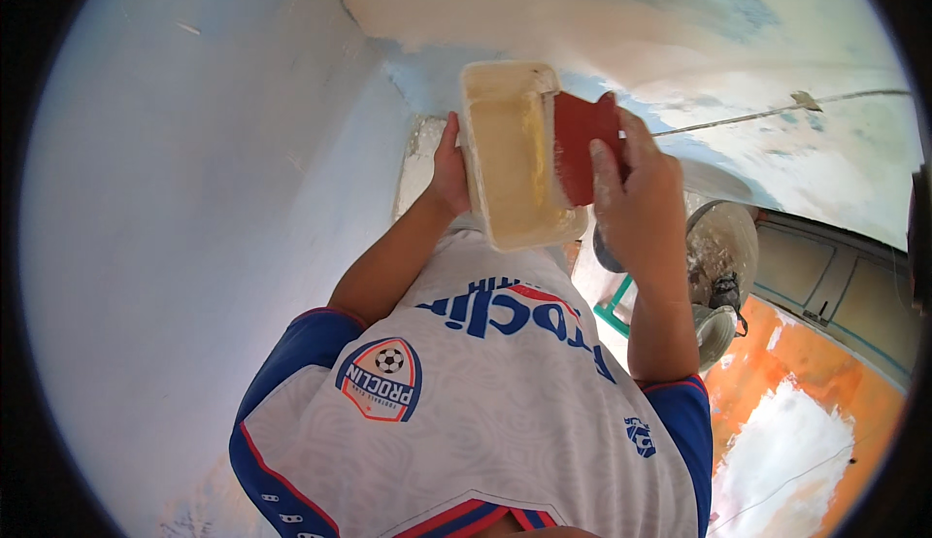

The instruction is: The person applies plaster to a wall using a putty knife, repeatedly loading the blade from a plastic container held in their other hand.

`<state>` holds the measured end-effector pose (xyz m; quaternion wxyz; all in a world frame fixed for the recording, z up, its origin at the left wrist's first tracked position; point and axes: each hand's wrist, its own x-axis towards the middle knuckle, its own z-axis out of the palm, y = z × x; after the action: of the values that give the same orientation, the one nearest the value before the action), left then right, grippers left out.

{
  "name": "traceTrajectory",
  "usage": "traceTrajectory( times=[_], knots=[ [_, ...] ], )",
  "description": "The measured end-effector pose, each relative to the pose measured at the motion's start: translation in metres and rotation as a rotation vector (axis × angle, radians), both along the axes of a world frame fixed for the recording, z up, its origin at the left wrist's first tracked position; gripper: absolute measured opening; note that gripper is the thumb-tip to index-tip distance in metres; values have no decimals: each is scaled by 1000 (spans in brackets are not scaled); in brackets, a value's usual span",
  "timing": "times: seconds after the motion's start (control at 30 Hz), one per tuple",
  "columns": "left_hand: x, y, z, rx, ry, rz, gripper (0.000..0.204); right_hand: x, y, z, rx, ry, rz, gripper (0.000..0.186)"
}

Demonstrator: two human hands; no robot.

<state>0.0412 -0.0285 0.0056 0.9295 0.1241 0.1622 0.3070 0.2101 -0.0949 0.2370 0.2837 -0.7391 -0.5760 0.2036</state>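
Note:
My left hand (449,171) grips a pale rectangular plastic tub (503,150) by its left side, its fingers partly hidden behind it. The tub holds a cream, smeared substance along its walls. My right hand (636,188) is closed on a flat red scraper (582,140), whose pale-smeared edge lies at the tub's right wall, over its inside. My thumb rests on the scraper's face, and whitish residue coats my right fingers.
A pale blue wall (165,247) fills the left. A patchy white surface (757,33) with a thin cable spans the top. At right are dusty round vessels (718,247), a green frame (612,315), grey panels (835,285) and an orange-and-white patched surface (767,412).

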Motion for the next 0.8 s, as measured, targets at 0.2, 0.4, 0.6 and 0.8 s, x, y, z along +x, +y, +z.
traceTrajectory(
  times=[0.2,0.4,0.6,0.8],
  knots=[
    [45,-2,22,44,-186,289,86,4,4,3,-179,-316,162,30],
    [90,-15,22,86,-244,491,88,18,1,-3,-185,-421,295,37],
    [132,-31,9,64,-283,477,92,47,-13,22,-206,-407,337,40],
    [162,-35,22,120,-383,526,98,79,-33,20,-82,-399,423,41]
  ],
)
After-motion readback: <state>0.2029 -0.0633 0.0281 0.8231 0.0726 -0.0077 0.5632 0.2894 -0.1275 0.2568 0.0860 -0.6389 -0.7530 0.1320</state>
